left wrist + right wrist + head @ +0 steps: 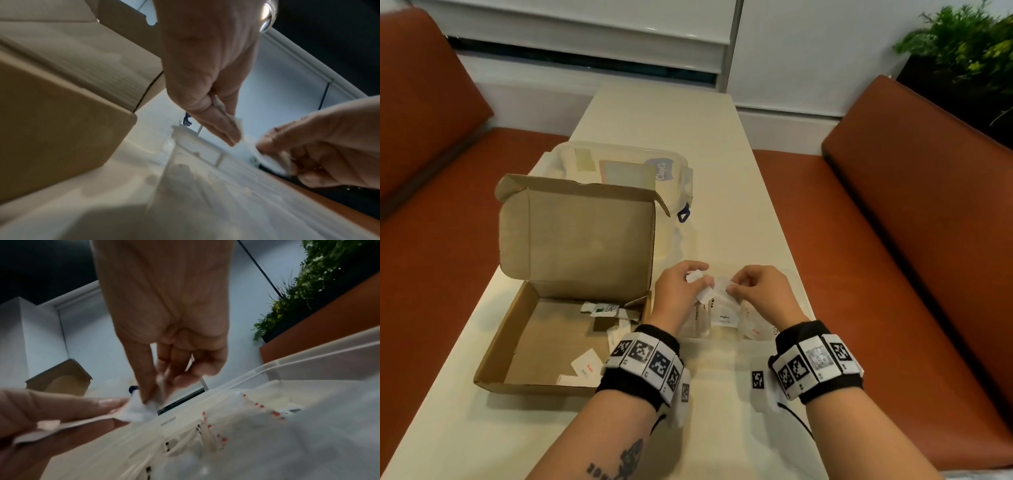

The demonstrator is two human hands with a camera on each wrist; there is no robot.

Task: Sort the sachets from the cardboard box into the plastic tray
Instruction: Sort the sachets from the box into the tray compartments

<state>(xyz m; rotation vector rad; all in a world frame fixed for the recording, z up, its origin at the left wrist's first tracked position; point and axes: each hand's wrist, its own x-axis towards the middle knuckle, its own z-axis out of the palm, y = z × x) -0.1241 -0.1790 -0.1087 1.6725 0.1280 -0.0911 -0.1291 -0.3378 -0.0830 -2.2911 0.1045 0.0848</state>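
Observation:
An open cardboard box (544,342) lies at the left with its lid up; several white sachets (585,368) remain on its floor. To its right stands a clear plastic tray (722,339) holding sorted sachets, one marked Pepper (724,318). Above the tray my left hand (685,287) holds a few white sachets (697,275) between curled fingers. My right hand (753,289) pinches a white sachet (720,286) at the edge of that bunch. In the right wrist view the pinched sachet (139,408) sits between thumb and fingers, over the tray (267,368).
A lidded clear plastic container (633,171) stands behind the box on the cream table (688,120). Orange-brown benches (893,240) flank both sides. A green plant (962,51) is at the far right.

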